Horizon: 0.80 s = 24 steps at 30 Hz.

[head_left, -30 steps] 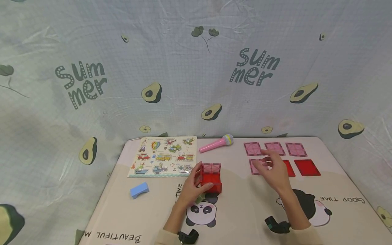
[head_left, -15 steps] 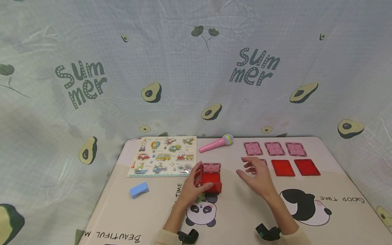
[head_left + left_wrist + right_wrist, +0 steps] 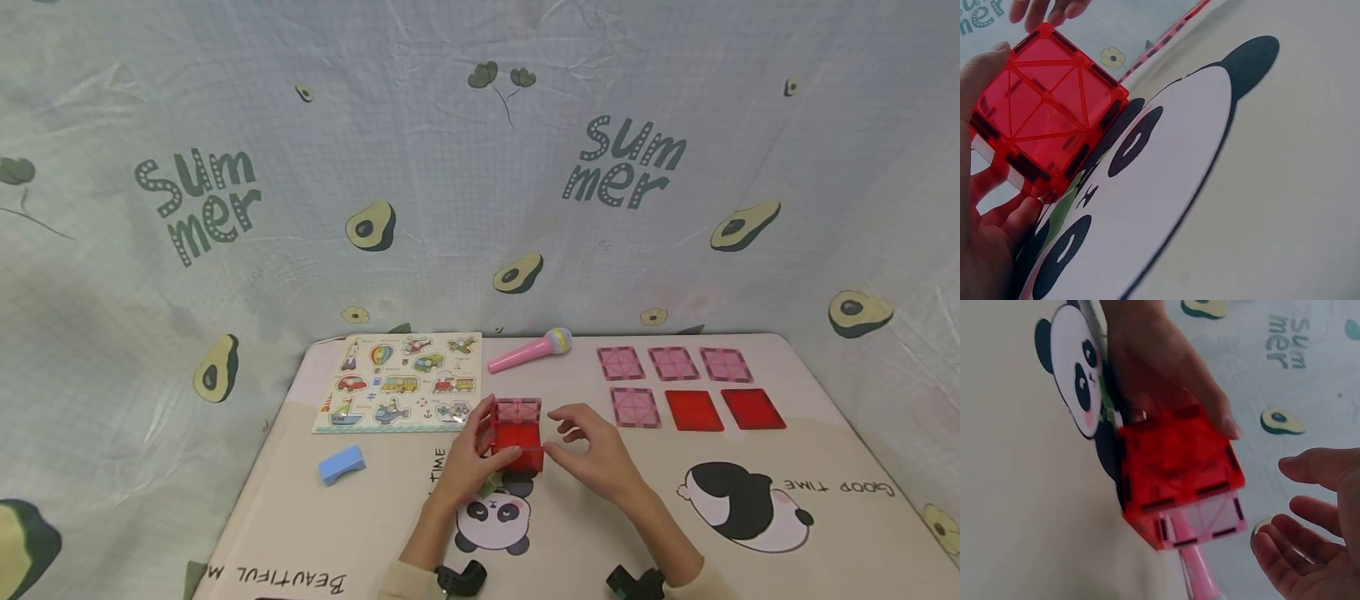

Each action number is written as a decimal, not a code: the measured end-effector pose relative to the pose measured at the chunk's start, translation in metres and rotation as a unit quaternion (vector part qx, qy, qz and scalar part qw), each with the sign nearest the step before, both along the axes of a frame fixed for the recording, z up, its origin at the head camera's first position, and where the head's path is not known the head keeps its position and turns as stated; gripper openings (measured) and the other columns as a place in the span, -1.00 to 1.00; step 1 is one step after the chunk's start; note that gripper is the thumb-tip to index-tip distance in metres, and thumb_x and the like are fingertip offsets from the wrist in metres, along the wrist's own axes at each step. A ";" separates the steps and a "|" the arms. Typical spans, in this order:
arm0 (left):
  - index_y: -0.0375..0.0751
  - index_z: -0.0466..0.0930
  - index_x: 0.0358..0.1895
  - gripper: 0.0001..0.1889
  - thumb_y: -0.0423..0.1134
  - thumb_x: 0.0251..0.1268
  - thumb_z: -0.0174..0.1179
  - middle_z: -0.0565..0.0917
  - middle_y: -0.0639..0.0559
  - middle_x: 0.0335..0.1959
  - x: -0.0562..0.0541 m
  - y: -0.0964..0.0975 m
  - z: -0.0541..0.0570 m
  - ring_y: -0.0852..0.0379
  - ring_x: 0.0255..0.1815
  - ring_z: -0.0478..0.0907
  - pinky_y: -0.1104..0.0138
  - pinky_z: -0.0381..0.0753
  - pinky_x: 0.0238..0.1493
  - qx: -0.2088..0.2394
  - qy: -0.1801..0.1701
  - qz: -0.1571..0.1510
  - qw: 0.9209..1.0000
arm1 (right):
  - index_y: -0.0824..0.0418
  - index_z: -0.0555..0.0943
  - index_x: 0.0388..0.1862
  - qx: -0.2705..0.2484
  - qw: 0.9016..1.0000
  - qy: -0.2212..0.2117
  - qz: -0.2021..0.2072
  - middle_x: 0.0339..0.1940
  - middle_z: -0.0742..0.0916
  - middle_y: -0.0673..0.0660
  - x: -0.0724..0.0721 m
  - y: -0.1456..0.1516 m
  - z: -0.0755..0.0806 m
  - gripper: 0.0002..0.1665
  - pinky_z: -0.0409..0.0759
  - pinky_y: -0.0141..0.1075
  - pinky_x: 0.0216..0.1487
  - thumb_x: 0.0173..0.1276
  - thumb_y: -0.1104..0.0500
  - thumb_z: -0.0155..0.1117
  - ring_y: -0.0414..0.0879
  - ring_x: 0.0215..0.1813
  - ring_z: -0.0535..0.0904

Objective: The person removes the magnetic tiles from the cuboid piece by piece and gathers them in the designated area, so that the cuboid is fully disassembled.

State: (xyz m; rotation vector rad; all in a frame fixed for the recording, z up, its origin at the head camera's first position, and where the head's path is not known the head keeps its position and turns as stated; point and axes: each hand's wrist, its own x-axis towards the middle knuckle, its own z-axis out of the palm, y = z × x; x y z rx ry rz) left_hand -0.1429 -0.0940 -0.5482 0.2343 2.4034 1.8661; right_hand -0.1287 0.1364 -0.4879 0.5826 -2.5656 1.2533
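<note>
**Left hand on the tile box, right hand beside it**

Your left hand [image 3: 471, 460] curls its fingers and thumb around the red translucent magnetic-tile box [image 3: 516, 437], near the table's middle. Your right hand [image 3: 592, 454] hovers just right of it, fingers loosely spread, holding nothing. Farther right lie flat pink and red square tiles [image 3: 693, 387].

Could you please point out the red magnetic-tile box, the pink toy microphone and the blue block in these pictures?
red magnetic-tile box [image 3: 517, 439]: head view, on its red front wall.
pink toy microphone [image 3: 517, 359]: head view, on the middle of its pink handle.
blue block [image 3: 341, 464]: head view, on its top face.
</note>
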 end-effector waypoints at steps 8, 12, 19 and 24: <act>0.23 0.02 0.60 -0.03 0.09 0.16 0.41 0.20 0.15 0.59 -0.001 0.000 0.000 -0.10 0.59 0.21 0.04 0.42 0.44 -0.004 0.007 -0.003 1.000 | 0.13 0.65 0.08 0.014 0.999 -0.011 0.028 -0.03 0.74 0.10 0.002 -0.016 -0.008 -0.49 0.74 -0.42 -0.06 0.12 0.23 0.57 -0.13 -0.12 0.67; 0.22 0.02 0.60 -0.04 0.06 0.18 0.40 0.20 0.16 0.59 -0.001 0.000 0.000 -0.09 0.59 0.21 0.06 0.41 0.44 -0.006 0.007 -0.003 1.000 | 0.13 0.67 0.03 0.039 0.999 -0.011 0.028 -0.08 0.74 0.04 0.003 -0.020 -0.012 -0.54 0.74 -0.40 -0.06 0.12 0.26 0.56 -0.16 -0.14 0.67; 0.17 0.04 0.60 -0.17 0.00 0.33 0.25 0.22 0.09 0.59 -0.001 -0.002 -0.001 -0.14 0.58 0.23 0.01 0.43 0.43 -0.004 0.017 -0.008 1.000 | 0.11 0.71 -0.08 0.049 0.999 -0.013 0.016 -0.18 0.75 -0.02 0.003 -0.022 -0.017 -0.65 0.74 -0.39 -0.07 0.13 0.30 0.54 -0.22 -0.19 0.64; 0.13 0.05 0.60 -0.39 -0.09 0.55 -0.09 0.24 -0.01 0.59 -0.002 -0.003 -0.001 -0.22 0.56 0.25 -0.14 0.41 0.43 -0.012 0.034 -0.011 0.999 | 0.11 0.72 -0.11 0.045 0.999 -0.017 0.017 -0.21 0.76 -0.02 0.001 -0.021 -0.018 -0.67 0.74 -0.41 -0.10 0.13 0.31 0.54 -0.24 -0.21 0.64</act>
